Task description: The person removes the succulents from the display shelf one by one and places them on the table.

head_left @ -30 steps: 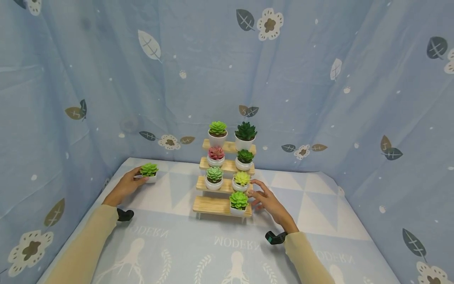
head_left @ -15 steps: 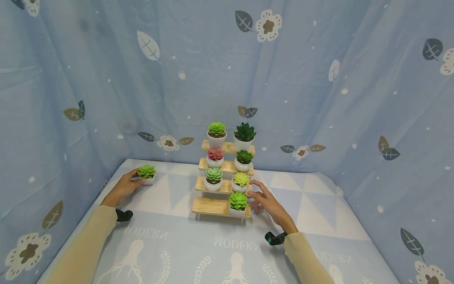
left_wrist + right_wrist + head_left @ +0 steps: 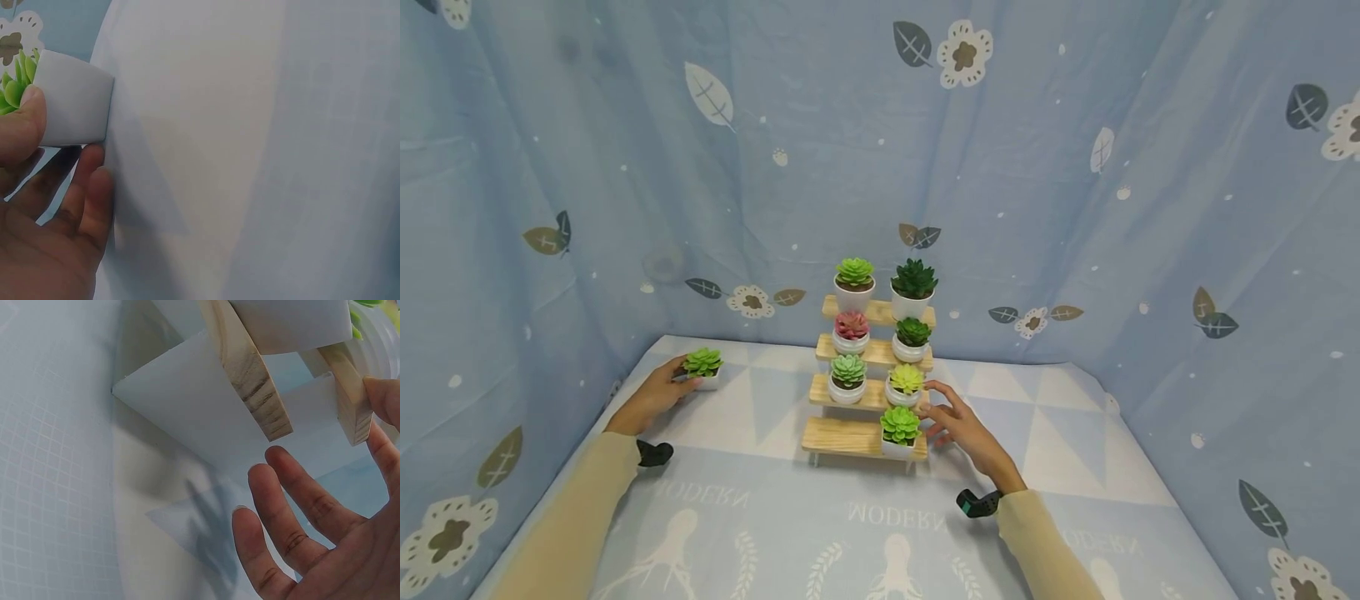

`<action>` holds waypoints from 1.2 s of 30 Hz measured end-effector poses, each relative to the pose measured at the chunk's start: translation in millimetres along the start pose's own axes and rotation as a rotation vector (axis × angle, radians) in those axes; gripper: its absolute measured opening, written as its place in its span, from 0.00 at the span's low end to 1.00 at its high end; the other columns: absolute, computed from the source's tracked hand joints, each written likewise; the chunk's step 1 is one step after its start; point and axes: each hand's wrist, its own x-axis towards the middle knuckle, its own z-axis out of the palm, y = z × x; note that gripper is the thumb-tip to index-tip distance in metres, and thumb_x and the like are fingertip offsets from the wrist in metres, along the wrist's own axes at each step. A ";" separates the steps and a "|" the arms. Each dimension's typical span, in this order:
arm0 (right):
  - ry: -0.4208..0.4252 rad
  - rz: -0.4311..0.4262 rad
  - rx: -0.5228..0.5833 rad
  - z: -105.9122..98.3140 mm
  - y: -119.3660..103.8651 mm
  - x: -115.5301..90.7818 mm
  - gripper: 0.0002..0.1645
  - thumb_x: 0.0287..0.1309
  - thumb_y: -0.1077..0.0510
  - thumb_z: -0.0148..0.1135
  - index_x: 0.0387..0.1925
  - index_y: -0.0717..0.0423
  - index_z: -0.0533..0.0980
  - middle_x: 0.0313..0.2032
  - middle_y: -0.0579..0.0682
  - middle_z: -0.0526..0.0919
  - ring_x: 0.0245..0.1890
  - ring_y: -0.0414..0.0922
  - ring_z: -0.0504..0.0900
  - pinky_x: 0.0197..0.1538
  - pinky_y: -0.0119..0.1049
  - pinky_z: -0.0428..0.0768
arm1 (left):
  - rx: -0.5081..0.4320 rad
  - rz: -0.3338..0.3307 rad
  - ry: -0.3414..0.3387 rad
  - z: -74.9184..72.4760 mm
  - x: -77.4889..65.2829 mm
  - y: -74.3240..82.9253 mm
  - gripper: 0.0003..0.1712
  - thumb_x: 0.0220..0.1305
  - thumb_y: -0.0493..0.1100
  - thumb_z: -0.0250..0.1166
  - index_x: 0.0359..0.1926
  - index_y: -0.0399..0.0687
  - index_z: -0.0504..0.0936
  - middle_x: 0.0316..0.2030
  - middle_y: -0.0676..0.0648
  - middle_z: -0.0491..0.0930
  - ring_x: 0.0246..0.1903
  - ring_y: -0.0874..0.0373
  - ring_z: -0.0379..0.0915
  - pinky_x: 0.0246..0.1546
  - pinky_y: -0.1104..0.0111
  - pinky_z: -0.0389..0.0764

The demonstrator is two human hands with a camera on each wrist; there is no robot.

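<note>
At the far left of the table my left hand (image 3: 653, 395) pinches a small potted succulent (image 3: 703, 367) with bright green leaves. In the left wrist view its white square pot (image 3: 75, 100) sits between the thumb and the fingers, close over the table. A four-step wooden plant stand (image 3: 841, 437) stands in the middle. My right hand (image 3: 961, 429) is at the stand's right side, thumb and index finger at the end of the third board (image 3: 355, 406) from the top. Its other fingers (image 3: 275, 519) reach loosely below, beside the lower board (image 3: 250, 375).
Two succulents stand on each of the top three steps, including a red one (image 3: 852, 329) and a yellow-green one (image 3: 906, 382). A single bright green one (image 3: 899, 427) occupies the bottom step's right end. A patterned curtain (image 3: 820, 150) hangs behind the table (image 3: 775, 533).
The head view has swung slightly, so everything sits a little further left in it. Both hands keep the same places at the pot and the stand.
</note>
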 end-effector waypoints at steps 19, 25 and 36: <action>-0.004 0.012 -0.006 1.1 -3.5 -3.0 0.32 0.77 0.43 0.56 0.76 0.37 0.60 0.56 0.55 0.82 0.47 0.58 0.83 0.56 0.64 0.76 | -0.023 0.012 0.053 -1.5 -20.9 11.2 0.56 0.73 0.55 0.66 0.82 0.40 0.38 0.71 0.22 0.54 0.67 0.26 0.59 0.56 0.44 0.77; 0.002 0.002 -0.003 -2.3 7.8 5.2 0.32 0.77 0.43 0.55 0.76 0.36 0.59 0.56 0.56 0.82 0.47 0.60 0.83 0.56 0.66 0.76 | 0.059 0.050 0.124 1.4 -26.2 19.0 0.57 0.71 0.57 0.67 0.82 0.40 0.41 0.71 0.23 0.55 0.65 0.28 0.61 0.54 0.42 0.76; 0.064 -0.023 -0.045 -1.7 32.0 16.1 0.34 0.72 0.35 0.58 0.74 0.30 0.61 0.56 0.57 0.82 0.44 0.53 0.84 0.50 0.56 0.81 | 0.149 0.161 0.276 19.6 -38.8 42.2 0.46 0.72 0.53 0.67 0.78 0.37 0.56 0.65 0.24 0.64 0.57 0.31 0.71 0.46 0.45 0.81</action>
